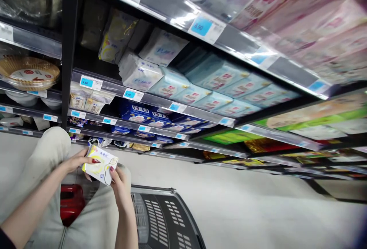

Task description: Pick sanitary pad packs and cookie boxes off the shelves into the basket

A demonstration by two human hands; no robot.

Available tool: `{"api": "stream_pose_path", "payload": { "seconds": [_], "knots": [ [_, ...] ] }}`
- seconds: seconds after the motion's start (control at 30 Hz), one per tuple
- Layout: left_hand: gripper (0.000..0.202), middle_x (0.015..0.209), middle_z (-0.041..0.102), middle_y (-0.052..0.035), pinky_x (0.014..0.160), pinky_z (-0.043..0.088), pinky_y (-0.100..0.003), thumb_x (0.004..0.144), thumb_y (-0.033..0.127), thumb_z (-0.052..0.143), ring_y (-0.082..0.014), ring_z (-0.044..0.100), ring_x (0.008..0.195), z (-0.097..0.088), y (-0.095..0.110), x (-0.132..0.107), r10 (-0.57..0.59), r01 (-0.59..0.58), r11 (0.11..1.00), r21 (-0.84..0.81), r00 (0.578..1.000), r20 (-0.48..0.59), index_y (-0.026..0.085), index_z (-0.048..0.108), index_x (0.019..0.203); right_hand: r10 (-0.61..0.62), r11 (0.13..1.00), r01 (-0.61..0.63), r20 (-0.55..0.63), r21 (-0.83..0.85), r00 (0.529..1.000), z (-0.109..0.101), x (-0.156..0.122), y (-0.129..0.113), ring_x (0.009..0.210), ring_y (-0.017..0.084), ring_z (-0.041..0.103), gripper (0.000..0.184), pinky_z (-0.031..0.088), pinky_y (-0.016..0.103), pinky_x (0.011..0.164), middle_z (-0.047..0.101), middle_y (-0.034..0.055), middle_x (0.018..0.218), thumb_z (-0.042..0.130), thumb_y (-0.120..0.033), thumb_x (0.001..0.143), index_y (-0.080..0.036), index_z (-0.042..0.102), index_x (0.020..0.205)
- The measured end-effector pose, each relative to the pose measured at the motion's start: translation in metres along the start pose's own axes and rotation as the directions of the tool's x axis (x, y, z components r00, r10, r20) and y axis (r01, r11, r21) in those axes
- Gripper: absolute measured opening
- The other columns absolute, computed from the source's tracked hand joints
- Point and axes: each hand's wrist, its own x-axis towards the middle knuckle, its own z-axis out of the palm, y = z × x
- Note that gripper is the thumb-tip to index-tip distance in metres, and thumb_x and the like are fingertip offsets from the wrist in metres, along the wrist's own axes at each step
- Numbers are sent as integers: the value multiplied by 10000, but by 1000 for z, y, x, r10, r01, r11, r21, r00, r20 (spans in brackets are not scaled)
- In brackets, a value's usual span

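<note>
Between my two hands is a white and yellow packet of sanitary pads (pixel 100 165) marked "ABC", held above my lap with its printed face up. My left hand (pixel 77 161) grips its left side, a red-nailed finger lying over the front. On the right edge, my right hand (pixel 118 178) presses with its thumb on the face, the other fingers hidden beneath. A similar yellow and white packet (pixel 116 36) stands on the shelf ahead, beside white ABC packs (pixel 140 72) and light-blue packs (pixel 170 84).
Shelves with blue price tags (pixel 133 94) run across the front and away to the right. A dark shopping basket (pixel 163 214) stands on the floor by my right leg. Something red (pixel 71 203) is between my knees. Paper plates (pixel 28 73) sit on the left shelf.
</note>
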Motion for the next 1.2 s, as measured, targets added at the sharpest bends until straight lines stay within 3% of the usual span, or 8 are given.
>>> {"api": "stream_pose_path", "payload": {
  "seconds": [0.17, 0.27, 0.37, 0.43, 0.57, 0.67, 0.73, 1.2],
  "knots": [
    [746, 892, 733, -44, 481, 609, -313, 615, 438, 943, -234, 708, 701, -1, -1, 2, -27, 27, 1000, -3, 1000, 14, 204, 595, 1232, -16, 1000, 16, -12, 16, 1000, -4, 2, 13, 913, 326, 790, 645, 636, 365, 692, 837, 132, 1068, 836, -777, 763, -202, 799, 1052],
    [703, 928, 760, -58, 552, 617, -329, 599, 417, 931, -264, 737, 769, -1, 0, 2, -36, 36, 999, 28, 999, -3, 189, 640, 1198, -32, 998, 32, 6, 51, 999, -7, 2, 19, 998, 355, 798, 644, 665, 408, 784, 839, 139, 1126, 862, -743, 771, -203, 800, 1117],
    [773, 1140, 806, -99, 865, 644, -411, 567, 350, 959, -342, 761, 1071, -5, 0, 2, 39, -41, 998, 50, 998, 43, 174, 688, 1270, -126, 990, 124, 33, 60, 991, -9, -4, 18, 1109, 372, 788, 669, 670, 447, 909, 828, 136, 1229, 967, -625, 709, -229, 770, 1210],
    [927, 1349, 776, -113, 1108, 557, -480, 519, 330, 1013, -391, 681, 1309, -10, -2, 4, 109, -116, 992, 58, 988, 110, 191, 679, 1372, -206, 978, 204, 63, 38, 977, -11, -9, 13, 1183, 384, 769, 733, 670, 464, 950, 806, 139, 1304, 1025, -541, 658, -252, 738, 1267],
    [1177, 1606, 628, -169, 1308, 334, -578, 470, 351, 1100, -446, 474, 1564, -21, -10, 13, 280, -330, 936, 125, 911, 303, 236, 607, 1533, -370, 925, 376, 87, -56, 925, -17, -16, 3, 1383, 391, 672, 815, 617, 507, 1096, 728, 141, 1455, 1039, -490, 669, -296, 684, 1378],
    [1191, 1686, 537, -204, 1349, 240, -583, 472, 379, 1123, -453, 356, 1646, -26, -14, 20, 415, -500, 849, 170, 830, 372, 255, 617, 1544, -459, 876, 467, 92, -121, 884, -21, -15, 2, 1488, 388, 588, 808, 581, 511, 1147, 649, 134, 1567, 1032, -526, 686, -330, 687, 1389],
    [1150, 1668, 553, -214, 1347, 247, -576, 500, 414, 1118, -448, 364, 1646, -27, -15, 22, 448, -543, 820, 182, 807, 385, 259, 632, 1531, -480, 860, 492, 110, -136, 870, -23, -13, 4, 1524, 390, 553, 790, 576, 509, 1153, 614, 134, 1606, 1022, -549, 703, -338, 692, 1389],
    [836, 1559, 655, -200, 1266, 395, -546, 676, 399, 1044, -404, 554, 1522, -23, -11, 19, 527, -636, 743, 209, 748, 404, 252, 695, 1421, -459, 878, 470, 116, -94, 881, -21, -16, 8, 1540, 371, 547, 780, 525, 503, 1210, 594, 110, 1640, 996, -595, 733, -379, 678, 1412]
  ]
}}
